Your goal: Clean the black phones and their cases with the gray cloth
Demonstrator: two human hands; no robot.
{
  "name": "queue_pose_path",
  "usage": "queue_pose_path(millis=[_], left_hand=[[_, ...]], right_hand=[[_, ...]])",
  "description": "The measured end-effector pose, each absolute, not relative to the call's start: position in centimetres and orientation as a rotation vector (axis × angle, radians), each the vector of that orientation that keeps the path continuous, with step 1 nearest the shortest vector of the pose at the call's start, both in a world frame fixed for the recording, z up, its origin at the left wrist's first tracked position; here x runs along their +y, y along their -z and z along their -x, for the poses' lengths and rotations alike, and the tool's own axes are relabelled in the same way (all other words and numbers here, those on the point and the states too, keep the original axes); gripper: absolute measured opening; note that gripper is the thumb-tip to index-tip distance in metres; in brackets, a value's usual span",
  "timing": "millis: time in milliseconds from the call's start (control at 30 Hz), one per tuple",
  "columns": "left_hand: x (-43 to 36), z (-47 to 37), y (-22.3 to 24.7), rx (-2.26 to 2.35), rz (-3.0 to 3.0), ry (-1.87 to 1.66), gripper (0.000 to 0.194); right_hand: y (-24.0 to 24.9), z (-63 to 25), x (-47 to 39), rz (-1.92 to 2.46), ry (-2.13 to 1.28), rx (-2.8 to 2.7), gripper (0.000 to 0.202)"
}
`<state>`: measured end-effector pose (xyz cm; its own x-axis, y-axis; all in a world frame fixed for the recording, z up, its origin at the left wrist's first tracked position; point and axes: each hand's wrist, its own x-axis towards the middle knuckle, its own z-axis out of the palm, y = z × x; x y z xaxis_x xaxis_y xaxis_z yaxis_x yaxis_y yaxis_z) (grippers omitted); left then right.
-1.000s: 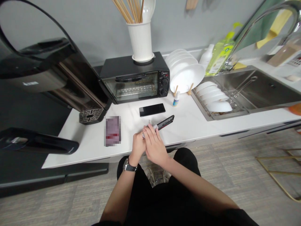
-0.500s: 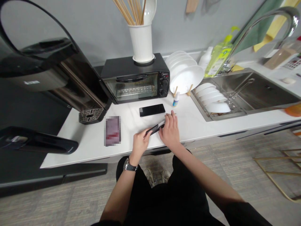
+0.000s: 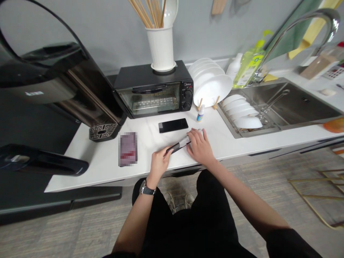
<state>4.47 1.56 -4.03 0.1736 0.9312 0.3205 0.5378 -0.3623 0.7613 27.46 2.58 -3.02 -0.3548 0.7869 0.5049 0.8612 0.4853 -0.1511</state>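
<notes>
The left hand (image 3: pixel 160 161) pinches one end of a black slab (image 3: pixel 174 148), much like a phone, thumb along its near edge and fingers beyond. The right hand (image 3: pixel 200 148) closes over a pale cloth (image 3: pixel 183 141) at the slab's far end, the fingers bent over it. The slab thus lies between the two hands, slanting away from the left one toward the right one; whether it touches the tabletop (image 3: pixel 107 159) cannot be told.

The step in hand looks like rubbing the slab with the cloth. Done well, it would want a firm left pinch near the very end, leaving most of the face free, and the cloth kept flat with even pressure along the length. Too hard a push on one end could twist the slab out of the pinch.

Both forearms reach forward from the body and converge, the left one steeper, with a watch (image 3: pixel 147 189) at its wrist. The right one comes in on a longer slant, its palm turned down.
</notes>
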Motion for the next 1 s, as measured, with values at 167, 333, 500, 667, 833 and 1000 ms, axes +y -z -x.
queue_pose_path(millis=[167, 333, 500, 667, 833, 1000], left_hand=[[1.6, -4.7, 4.1, 1.373, -1.956, -1.084, 0.025], [1.7, -4.3, 4.1, 1.450, -1.999, -1.046, 0.026], [1.6, -3.9, 4.1, 1.463, -2.023, -1.031, 0.026], [1.7, -4.4, 4.4, 1.408, -1.957, -1.062, 0.025], [1.7, -4.7, 4.5, 1.401, -1.923, -1.083, 0.027], [1.7, -4.3, 4.3, 1.481, -1.941, -1.042, 0.025]], right_hand=[[3.0, -24.8, 1.7, 1.477, 0.123, -2.016, 0.062], [3.2, -18.3, -1.9, 1.336, -0.018, -2.142, 0.067], [3.4, -20.0, -1.5, 1.184, 0.037, -2.300, 0.064], [3.3, -26.6, 2.0, 1.362, 0.190, -2.180, 0.054], [3.3, -25.0, 1.8, 1.494, 0.163, -1.988, 0.058], [3.2, -18.1, -1.5, 1.379, 0.006, -2.096, 0.062]])
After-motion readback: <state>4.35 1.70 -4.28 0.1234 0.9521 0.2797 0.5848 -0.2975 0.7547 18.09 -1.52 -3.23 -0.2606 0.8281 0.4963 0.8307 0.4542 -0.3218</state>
